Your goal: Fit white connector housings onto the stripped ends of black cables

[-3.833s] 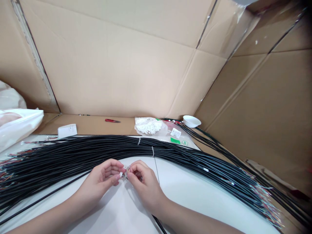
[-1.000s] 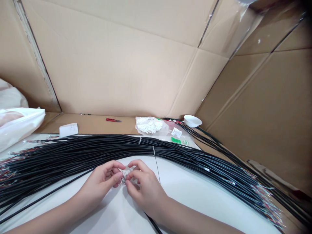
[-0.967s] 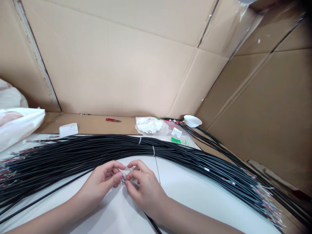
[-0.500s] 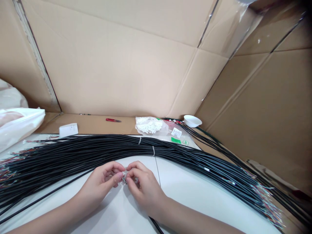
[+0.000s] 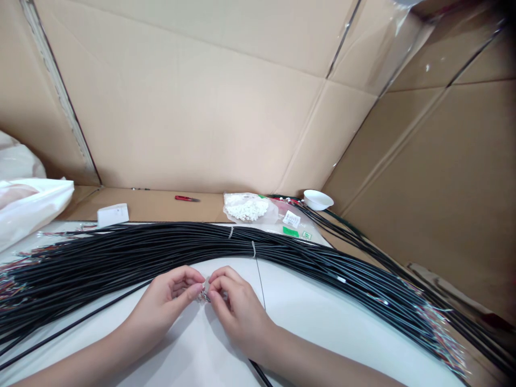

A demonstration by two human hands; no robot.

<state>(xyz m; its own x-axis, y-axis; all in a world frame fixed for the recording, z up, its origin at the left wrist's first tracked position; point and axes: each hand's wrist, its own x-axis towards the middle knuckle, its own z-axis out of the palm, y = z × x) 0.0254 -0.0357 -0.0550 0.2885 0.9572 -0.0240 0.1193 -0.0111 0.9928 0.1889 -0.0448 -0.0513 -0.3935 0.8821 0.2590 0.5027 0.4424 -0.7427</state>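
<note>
My left hand (image 5: pixel 171 293) is closed in a pinch, thumb against fingers, on a small white piece (image 5: pixel 203 286) too small to make out well. Facing it, my right hand (image 5: pixel 237 301) pinches thin wire ends (image 5: pixel 206 296) between thumb and fingers. The two sets of fingertips nearly meet above the white table. A black cable (image 5: pixel 260 372) comes out from under my right wrist toward the lower edge; its link to the wires is hidden by the hand. Just beyond my hands lies a thick bundle of black cables (image 5: pixel 161 247) with coloured wire ends.
Behind the bundle are a clear bag of small white pieces (image 5: pixel 248 208), red-handled snips (image 5: pixel 186 199), a white bowl (image 5: pixel 318 200) and a white card (image 5: pixel 113 215). A white plastic bag (image 5: pixel 36 199) sits at left. Cardboard walls (image 5: pixel 201 107) enclose the back and right.
My left fingertips have shifted slightly left, widening the gap to the right hand, so more of the small piece and wires shows. The right hand has barely moved.
</note>
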